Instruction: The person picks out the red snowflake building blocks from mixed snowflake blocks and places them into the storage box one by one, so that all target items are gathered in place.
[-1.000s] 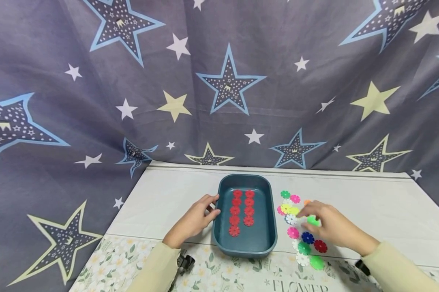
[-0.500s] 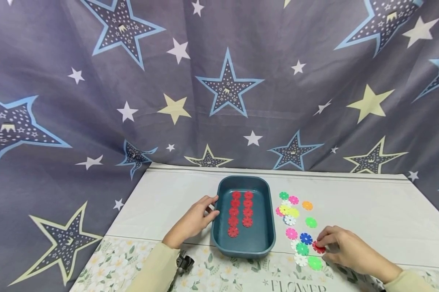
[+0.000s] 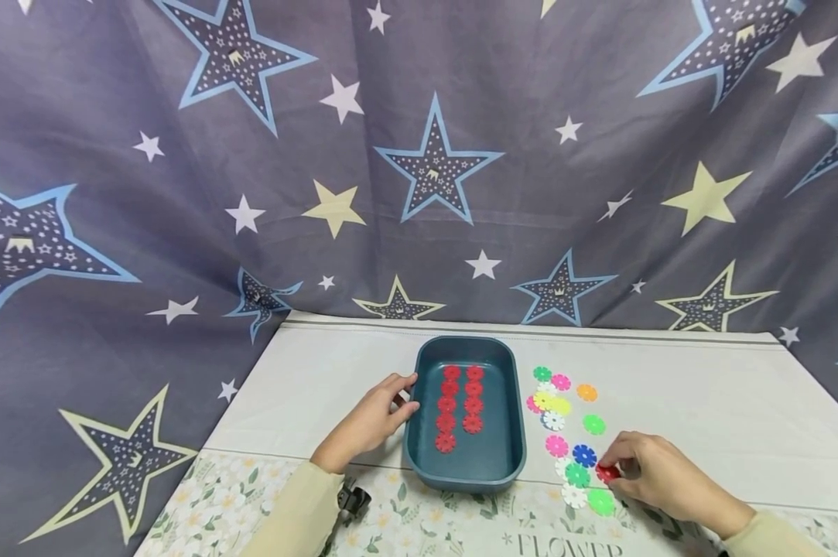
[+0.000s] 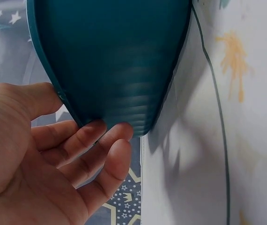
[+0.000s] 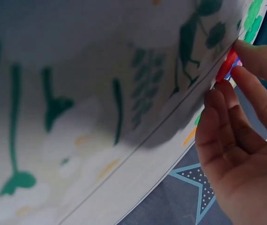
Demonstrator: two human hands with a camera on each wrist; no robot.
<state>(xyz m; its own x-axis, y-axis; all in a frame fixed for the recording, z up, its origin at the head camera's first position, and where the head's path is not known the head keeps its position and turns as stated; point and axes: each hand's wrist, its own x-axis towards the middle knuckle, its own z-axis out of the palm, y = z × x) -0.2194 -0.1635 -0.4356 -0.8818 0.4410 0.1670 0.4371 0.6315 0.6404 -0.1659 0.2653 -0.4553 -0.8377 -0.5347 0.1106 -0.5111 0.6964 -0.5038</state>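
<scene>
A dark teal rectangular tray holds two columns of red flower-shaped plastic discs. My left hand rests against its left side; in the left wrist view the thumb touches the rim and relaxed fingers lie against the outer wall. To the right of the tray, my right hand pinches a red flower-shaped disc between thumb and fingertips, low at the table. In the right wrist view that disc is mostly hidden by the fingers.
Loose discs lie right of the tray: a blue one, pink, orange, several green, white and yellow ones, some overlapping. A floral cloth covers the table's front. A starry curtain hangs behind and at the left.
My right hand has moved down and toward me from above the middle of the loose discs to the red disc, and now pinches it. The left hand stays at the tray.
</scene>
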